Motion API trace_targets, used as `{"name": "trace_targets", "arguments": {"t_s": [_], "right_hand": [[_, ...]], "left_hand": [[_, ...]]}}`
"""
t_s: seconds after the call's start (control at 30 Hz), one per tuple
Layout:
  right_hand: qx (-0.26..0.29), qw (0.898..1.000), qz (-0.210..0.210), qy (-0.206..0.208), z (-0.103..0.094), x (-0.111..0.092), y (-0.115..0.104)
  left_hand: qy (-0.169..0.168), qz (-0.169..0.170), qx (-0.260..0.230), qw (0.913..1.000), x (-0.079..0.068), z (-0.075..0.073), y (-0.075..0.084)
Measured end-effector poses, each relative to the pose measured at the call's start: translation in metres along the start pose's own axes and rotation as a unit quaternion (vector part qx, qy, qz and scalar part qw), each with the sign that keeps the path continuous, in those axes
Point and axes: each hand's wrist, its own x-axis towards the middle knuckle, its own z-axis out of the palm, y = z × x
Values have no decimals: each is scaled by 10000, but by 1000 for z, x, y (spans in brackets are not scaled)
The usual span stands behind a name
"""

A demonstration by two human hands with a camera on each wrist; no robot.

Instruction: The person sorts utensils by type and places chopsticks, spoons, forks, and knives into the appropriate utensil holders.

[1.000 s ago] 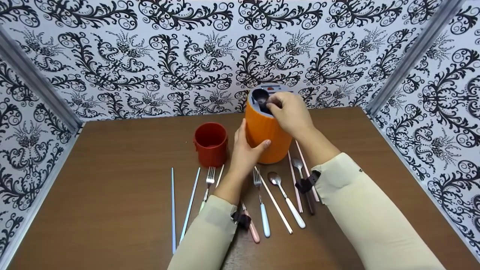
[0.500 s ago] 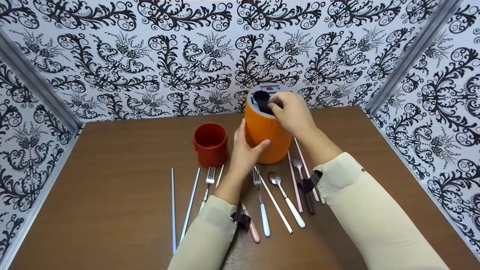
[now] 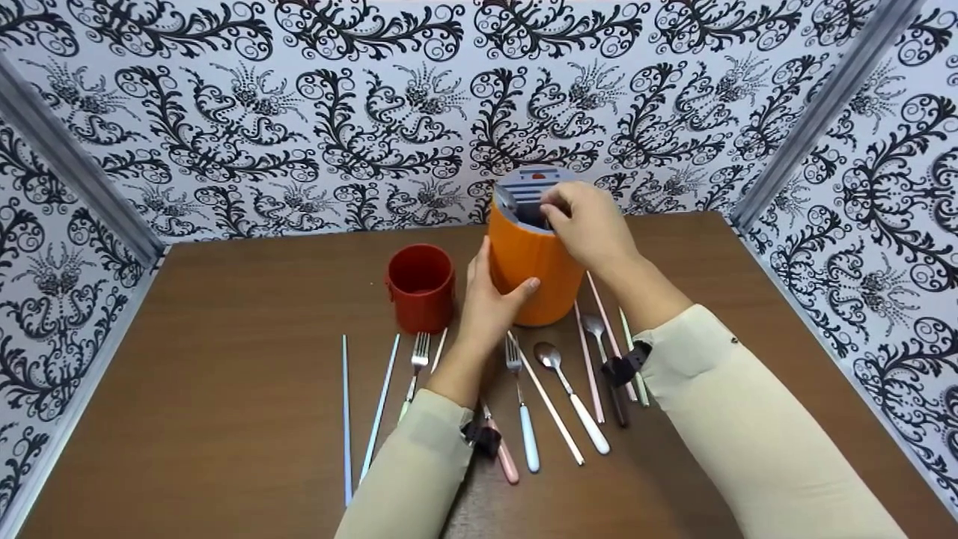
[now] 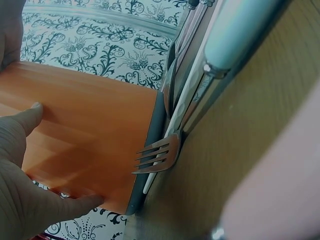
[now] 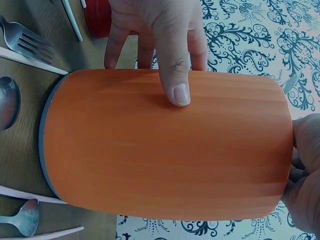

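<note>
My left hand point(image 3: 490, 299) grips the side of an orange utensil holder point(image 3: 535, 273), thumb in front and fingers round the left side. The holder stands on the table, its grey slotted top point(image 3: 535, 177) tilted toward me. My right hand point(image 3: 587, 224) is at the holder's top, thumb and index finger bent together just inside the front opening; I cannot tell whether they pinch anything. A greyish spoon-like bowl point(image 3: 506, 199) leans at the opening's left rim. In the right wrist view, a pale tip point(image 5: 290, 82) shows past the holder's top end, and my left thumb point(image 5: 175, 90) presses on its side.
A red cup point(image 3: 420, 299) stands left of the holder. In front lie blue chopsticks point(image 3: 346, 419), forks point(image 3: 528, 434), a white-handled spoon point(image 3: 587, 423), a dark-handled spoon point(image 3: 617, 404), pink chopsticks point(image 3: 589, 374) and a green-handled piece point(image 3: 640, 389). A patterned wall rises behind the table.
The dark round bowl in the holder's opening has turned or sunk, so only a greyish edge shows at the left rim. My right hand has shifted slightly right; my left hand stayed put.
</note>
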Motion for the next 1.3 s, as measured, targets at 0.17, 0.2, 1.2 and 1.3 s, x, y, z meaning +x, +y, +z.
{"name": "trace_targets", "arguments": {"t_s": [0.17, 0.2, 1.2, 1.3], "right_hand": [[-39, 9999, -95, 33, -5, -3, 3], [-40, 9999, -117, 54, -6, -4, 3], [2012, 9686, 607, 1331, -4, -90, 64], [1948, 9687, 734, 1350, 2, -97, 76]], "left_hand": [[-21, -54, -13, 10000, 1, 0, -1], [-24, -59, -25, 10000, 1, 1, -1], [-3, -191, -5, 9998, 0, 0, 1], [-25, -237, 7, 9997, 0, 0, 2]]}}
